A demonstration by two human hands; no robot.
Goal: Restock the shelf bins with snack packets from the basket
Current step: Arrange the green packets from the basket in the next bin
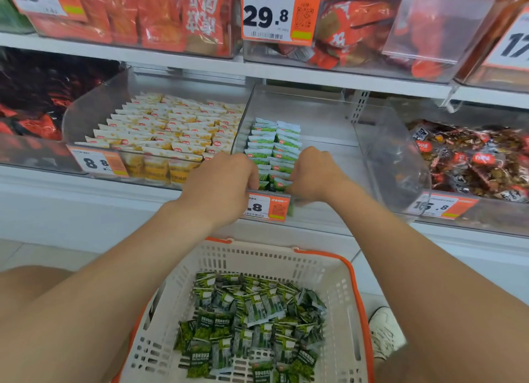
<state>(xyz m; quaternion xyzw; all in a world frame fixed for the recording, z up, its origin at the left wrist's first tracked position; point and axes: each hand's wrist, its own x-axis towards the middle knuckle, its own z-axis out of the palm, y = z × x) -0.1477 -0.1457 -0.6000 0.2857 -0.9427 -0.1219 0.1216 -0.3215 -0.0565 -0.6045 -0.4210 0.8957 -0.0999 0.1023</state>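
Observation:
A white basket (pixel 323 271) with orange rim sits low in front of me, holding several loose green snack packets (pixel 252 319). On the shelf above it stands a clear bin (pixel 329 119) with two neat rows of green packets (pixel 273 148) along its left side. My left hand (pixel 223 185) and my right hand (pixel 315 173) reach over the bin's front edge. Both have fingers curled on the nearest green packets in the rows, one hand on each side.
A clear bin of yellow-white packets (pixel 169 127) stands to the left, one of dark red-brown packets (pixel 472 159) to the right. Orange price tags (pixel 266 206) hang on the bin fronts. An upper shelf of red packets (pixel 177 13) overhangs. A white shoe (pixel 383 331) rests beside the basket.

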